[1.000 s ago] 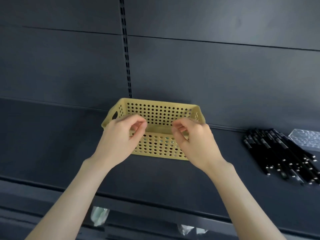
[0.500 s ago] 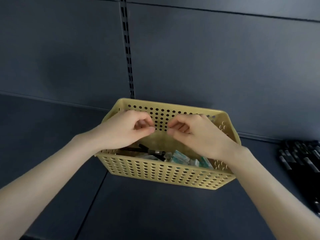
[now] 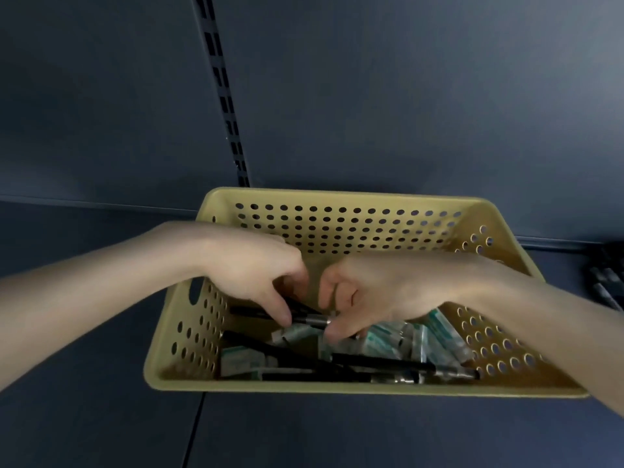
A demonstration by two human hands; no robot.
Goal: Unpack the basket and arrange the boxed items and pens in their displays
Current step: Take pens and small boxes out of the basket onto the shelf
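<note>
— While both hands sit over the middle of the basket (image 3: 337, 389), what can you count?
— One yellow perforated basket, two hands. Left hand (image 3: 256, 268) pinches a black pen (image 3: 312, 320) inside it. Right hand (image 3: 381, 292) is curled at that pen's silver end; grip or mere touch, cannot tell (its thumb blocks the view).
— Other contents?
— At least three loose pens (image 3: 381, 361) near the front wall. Teal-and-white boxes (image 3: 243, 361) lie under them, blurred and overlapping, so no clean count.
— Right edge?
— Stray pens (image 3: 607, 285) beside the basket, cut off by the frame, uncountable.
— Surface?
— Basket sits on a dark grey shelf (image 3: 101, 417) with one seam (image 3: 194, 430). Behind it is a grey back panel (image 3: 405, 96) with one slotted upright (image 3: 224, 96).
</note>
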